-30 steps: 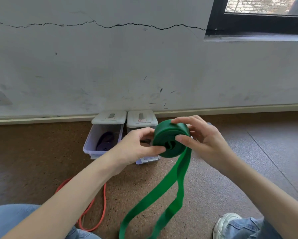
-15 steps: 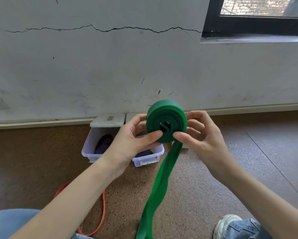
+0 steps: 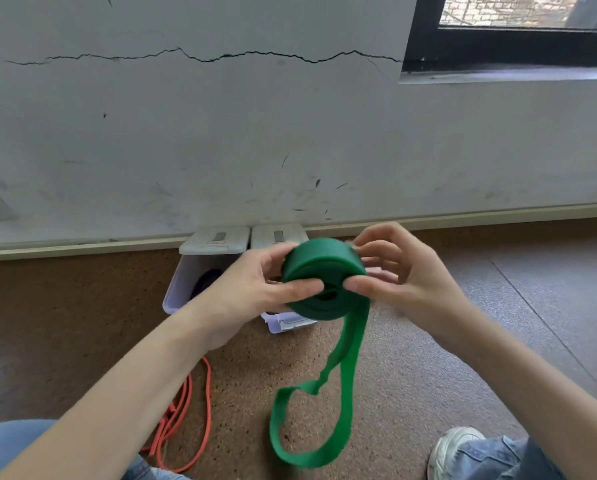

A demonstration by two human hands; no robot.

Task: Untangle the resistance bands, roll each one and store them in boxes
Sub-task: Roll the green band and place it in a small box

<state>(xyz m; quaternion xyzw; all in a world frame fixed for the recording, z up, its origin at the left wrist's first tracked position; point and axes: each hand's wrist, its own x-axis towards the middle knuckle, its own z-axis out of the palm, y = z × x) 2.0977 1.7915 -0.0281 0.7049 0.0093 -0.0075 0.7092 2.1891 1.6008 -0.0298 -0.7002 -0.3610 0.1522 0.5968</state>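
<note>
Above floor [image 3: 428, 375], green band [image 3: 324, 268] lower (tail looped).

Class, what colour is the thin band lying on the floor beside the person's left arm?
Orange, seen clearly in the head view.

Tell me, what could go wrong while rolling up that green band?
The green roll is pinched only by the fingertips of the left hand and right hand, so it might spring loose and unwind. The loose tail looks twisted, which could wind in unevenly or catch the orange band.
</note>
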